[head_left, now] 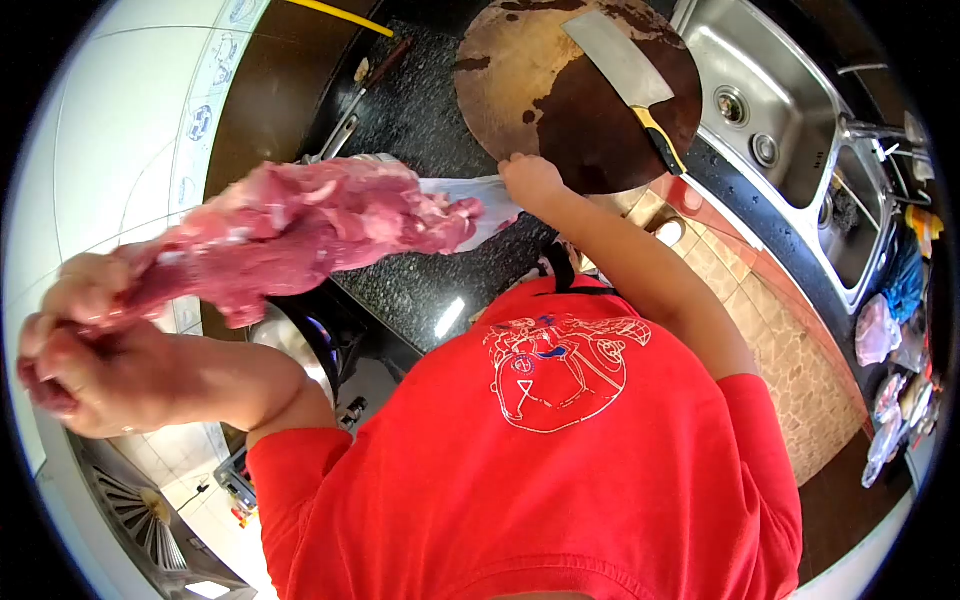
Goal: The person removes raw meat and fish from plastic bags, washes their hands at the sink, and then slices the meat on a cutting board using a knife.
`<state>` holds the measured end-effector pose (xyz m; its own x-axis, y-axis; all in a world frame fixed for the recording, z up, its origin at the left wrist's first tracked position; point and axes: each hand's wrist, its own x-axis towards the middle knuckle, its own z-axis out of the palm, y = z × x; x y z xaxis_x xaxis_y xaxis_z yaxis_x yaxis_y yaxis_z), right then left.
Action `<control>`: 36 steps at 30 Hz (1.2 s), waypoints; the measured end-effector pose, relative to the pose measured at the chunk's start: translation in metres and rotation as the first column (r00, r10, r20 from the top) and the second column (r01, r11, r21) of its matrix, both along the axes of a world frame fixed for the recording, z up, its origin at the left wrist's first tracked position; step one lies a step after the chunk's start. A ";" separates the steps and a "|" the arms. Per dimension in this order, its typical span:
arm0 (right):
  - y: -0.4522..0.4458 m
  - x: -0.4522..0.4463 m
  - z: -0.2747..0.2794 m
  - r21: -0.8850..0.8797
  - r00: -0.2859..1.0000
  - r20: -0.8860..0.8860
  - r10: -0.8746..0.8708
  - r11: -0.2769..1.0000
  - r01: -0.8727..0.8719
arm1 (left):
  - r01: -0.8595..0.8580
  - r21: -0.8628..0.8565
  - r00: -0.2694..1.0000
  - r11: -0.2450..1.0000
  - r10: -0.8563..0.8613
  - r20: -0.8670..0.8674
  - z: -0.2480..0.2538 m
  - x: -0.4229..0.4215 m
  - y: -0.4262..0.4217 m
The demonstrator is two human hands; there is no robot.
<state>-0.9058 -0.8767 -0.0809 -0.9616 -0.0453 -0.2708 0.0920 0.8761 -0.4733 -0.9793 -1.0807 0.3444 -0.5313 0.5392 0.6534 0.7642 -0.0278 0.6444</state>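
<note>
A long piece of raw red meat (300, 225) stretches across the left half of the view, above the dark speckled counter (440, 290). My left hand (110, 350) is closed around its left end, slightly blurred. The meat's right end lies against a thin, translucent plastic bag (485, 200). My right hand (532, 185) pinches the bag's edge near the rim of a round wooden chopping board (510, 75). On that board rests a cleaver (625, 65) with a yellow and black handle. How much of the meat is inside the bag is unclear.
A steel double sink (775, 95) stands at the right, with plastic bags (880, 330) beyond it. A wooden-handled utensil (385, 65) and a yellow stick-like thing (345, 14) lie at the back left. A shiny metal pan or bowl (290, 340) shows partly below the meat.
</note>
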 end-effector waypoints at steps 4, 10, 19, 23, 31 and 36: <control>0.007 0.001 0.009 -0.055 0.999 0.045 -0.005 0.998 0.008 | -0.471 0.280 0.829 0.836 0.528 -0.182 0.041 -0.006 0.073; 0.066 0.021 0.030 -0.617 0.837 -0.324 -0.441 0.769 0.167 | 0.023 0.028 0.988 0.999 -0.019 -0.155 0.024 -0.042 0.115; 0.179 0.050 0.024 0.083 0.822 -0.156 -0.548 0.822 0.564 | -0.139 -0.159 0.987 0.978 0.124 -0.102 -0.062 -0.084 0.208; 0.202 0.035 0.040 -0.020 0.854 0.076 -0.514 0.856 0.517 | -0.066 -0.223 0.996 0.973 0.052 -0.068 -0.084 -0.130 0.250; 0.221 0.119 0.086 -0.325 0.736 -0.016 -0.676 0.700 0.636 | -0.049 -0.315 0.992 0.948 0.010 -0.123 -0.199 -0.106 0.252; 0.215 0.155 0.097 -0.324 0.568 0.151 -0.809 0.503 0.802 | 0.019 -0.632 0.999 0.775 -0.034 -0.012 -0.343 -0.074 0.180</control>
<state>-0.7507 -0.6621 0.0165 -0.6330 0.6727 -0.3832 0.6664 0.2215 -0.7119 -1.0533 -0.9005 0.0013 -0.5005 0.8484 0.1725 0.7832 0.3589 0.5077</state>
